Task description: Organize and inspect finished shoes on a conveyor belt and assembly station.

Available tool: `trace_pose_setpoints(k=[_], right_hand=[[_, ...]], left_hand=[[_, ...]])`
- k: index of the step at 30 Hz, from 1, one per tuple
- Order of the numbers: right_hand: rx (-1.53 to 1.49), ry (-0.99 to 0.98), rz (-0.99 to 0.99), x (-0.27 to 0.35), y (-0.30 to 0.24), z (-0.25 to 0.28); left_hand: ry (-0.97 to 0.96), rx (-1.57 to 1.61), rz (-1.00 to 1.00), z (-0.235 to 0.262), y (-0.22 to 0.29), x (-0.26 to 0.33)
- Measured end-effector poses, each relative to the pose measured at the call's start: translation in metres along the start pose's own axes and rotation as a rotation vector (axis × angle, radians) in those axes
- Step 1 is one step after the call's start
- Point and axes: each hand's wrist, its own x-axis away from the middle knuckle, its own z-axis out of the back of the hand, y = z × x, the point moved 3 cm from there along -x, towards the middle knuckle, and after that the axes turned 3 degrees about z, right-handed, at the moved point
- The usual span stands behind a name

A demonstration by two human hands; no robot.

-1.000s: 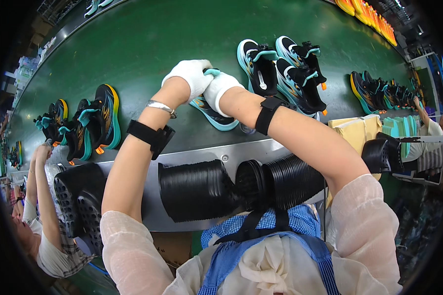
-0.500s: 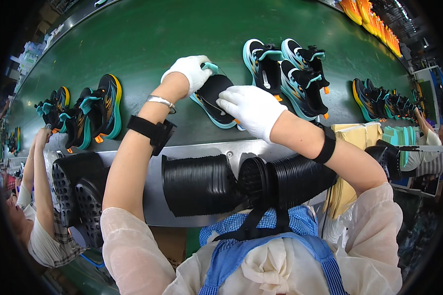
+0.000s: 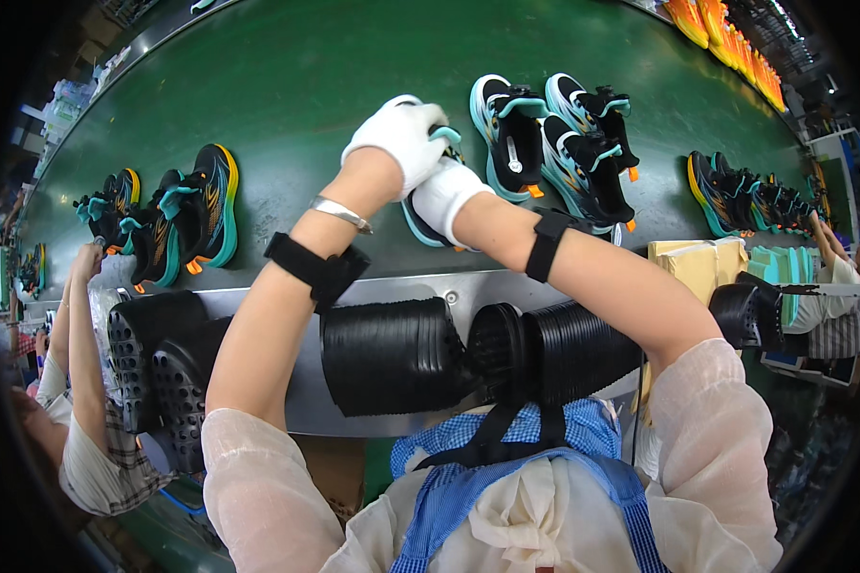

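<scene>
A black sneaker with a light blue sole (image 3: 422, 229) lies on the green worktable in front of me, mostly covered by my hands. My left hand (image 3: 397, 141), in a white glove, is closed around its front part, beside the turquoise tongue edge (image 3: 443, 134). My right hand (image 3: 444, 199), also gloved in white, reaches into the shoe opening. Its fingers are hidden there, and so is the black insole. Just right of my hands stands a similar sneaker (image 3: 508, 143), with two more sneakers (image 3: 583, 167) beside it.
Stacked black insoles (image 3: 392, 358) lie along the metal ledge (image 3: 296, 401) nearest me. More sneakers (image 3: 205, 205) stand at left, and a row (image 3: 726, 196) at right. A co-worker's arm (image 3: 84, 334) reaches in at left. Yellowish card sheets (image 3: 688, 263) stand at right.
My right hand has pushed forward into the shoe, and the black insole has gone out of sight. My left hand has shifted right and curled over the shoe's front.
</scene>
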Motion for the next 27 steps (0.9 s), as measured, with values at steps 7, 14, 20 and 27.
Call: trace_pose_setpoints(k=[7, 14, 20, 27], right_hand=[[-0.433, -0.018, 0.023, -0.039, 0.029, -0.004], [-0.550, 0.110, -0.341, 0.035, 0.055, 0.068], [-0.759, -0.177, -0.528, 0.017, 0.054, 0.052], [-0.650, -0.107, -0.604, -0.013, 0.040, 0.019]], left_hand=[[-0.063, -0.059, 0.120, -0.004, -0.016, -0.008], [-0.062, 0.083, 0.136, 0.005, -0.051, -0.004], [-0.142, 0.164, 0.189, 0.005, -0.060, -0.005], [-0.056, 0.065, 0.137, 0.000, -0.064, -0.003]])
